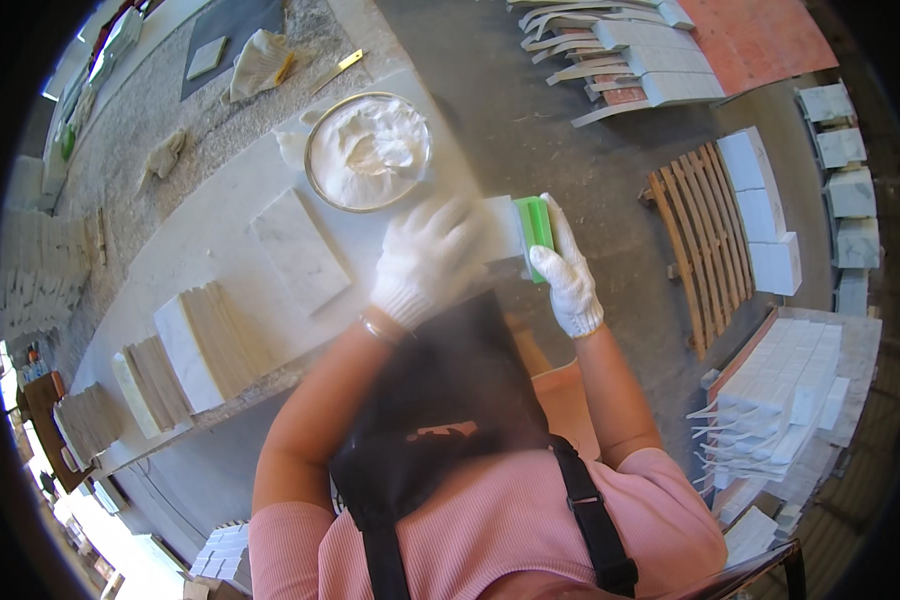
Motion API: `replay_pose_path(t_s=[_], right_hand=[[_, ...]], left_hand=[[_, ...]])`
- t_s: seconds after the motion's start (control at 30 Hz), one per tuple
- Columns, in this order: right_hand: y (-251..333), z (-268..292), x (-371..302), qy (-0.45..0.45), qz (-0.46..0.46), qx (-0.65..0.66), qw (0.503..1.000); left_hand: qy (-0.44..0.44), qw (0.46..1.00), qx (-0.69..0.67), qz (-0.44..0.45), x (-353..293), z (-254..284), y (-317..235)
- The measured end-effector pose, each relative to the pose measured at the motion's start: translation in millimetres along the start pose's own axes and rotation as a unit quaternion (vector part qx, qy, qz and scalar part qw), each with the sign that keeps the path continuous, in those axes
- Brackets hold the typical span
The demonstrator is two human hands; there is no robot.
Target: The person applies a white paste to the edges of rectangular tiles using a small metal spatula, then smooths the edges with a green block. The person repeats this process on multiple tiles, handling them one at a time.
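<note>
My right hand (pixel 568 278), in a white knit glove, grips a scraper by its green handle (pixel 536 236). The scraper's pale flat blade (pixel 500 226) points left toward my other hand. My left hand (pixel 425 255), gloved the same way, is smeared by motion just left of the blade, so its fingers and anything in them cannot be made out. Beyond it, a round metal-rimmed bowl (pixel 315 182) holds white paste (pixel 370 150). A square white marble tile (pixel 300 250) lies flat on the worktable (pixel 225 235), left of my left hand.
Stacks of tiles (pixel 210 345) stand along the table's near left edge. Crumpled cloths (pixel 261 65) and a yellow-handled knife (pixel 338 70) lie farther back. To the right, on the floor, are a wooden pallet (pixel 703 245) and strapped stacks of white tiles (pixel 780 385).
</note>
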State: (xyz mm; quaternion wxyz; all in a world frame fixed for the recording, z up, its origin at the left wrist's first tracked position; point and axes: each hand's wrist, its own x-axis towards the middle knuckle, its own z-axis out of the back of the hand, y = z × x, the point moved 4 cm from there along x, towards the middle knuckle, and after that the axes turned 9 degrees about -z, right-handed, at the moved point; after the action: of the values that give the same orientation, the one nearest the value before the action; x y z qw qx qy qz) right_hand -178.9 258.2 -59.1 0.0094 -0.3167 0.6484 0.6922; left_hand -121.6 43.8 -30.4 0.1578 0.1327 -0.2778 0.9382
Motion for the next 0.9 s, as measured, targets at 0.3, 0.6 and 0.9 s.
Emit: replay_pose_path(t_s=[0.3, 0.6, 0.9], right_hand=[[-4.9, -9.0, 28.1, -0.02, 0.06, 0.003, 0.998], [0.2, -12.2, 20.3, -0.044, 0.076, -0.034, 0.996], [0.0, -6.6, -10.1, -0.017, 0.116, -0.104, 0.988]], left_hand=[[-0.005, 1.0, 0.02, -0.006, -1.3, -1.8, 0.0], [-0.023, 0.999, 0.031, -0.022, -0.4, -1.4, -0.4], [0.0, 1.0, 0.013, -0.005, -1.3, -2.6, 2.3]])
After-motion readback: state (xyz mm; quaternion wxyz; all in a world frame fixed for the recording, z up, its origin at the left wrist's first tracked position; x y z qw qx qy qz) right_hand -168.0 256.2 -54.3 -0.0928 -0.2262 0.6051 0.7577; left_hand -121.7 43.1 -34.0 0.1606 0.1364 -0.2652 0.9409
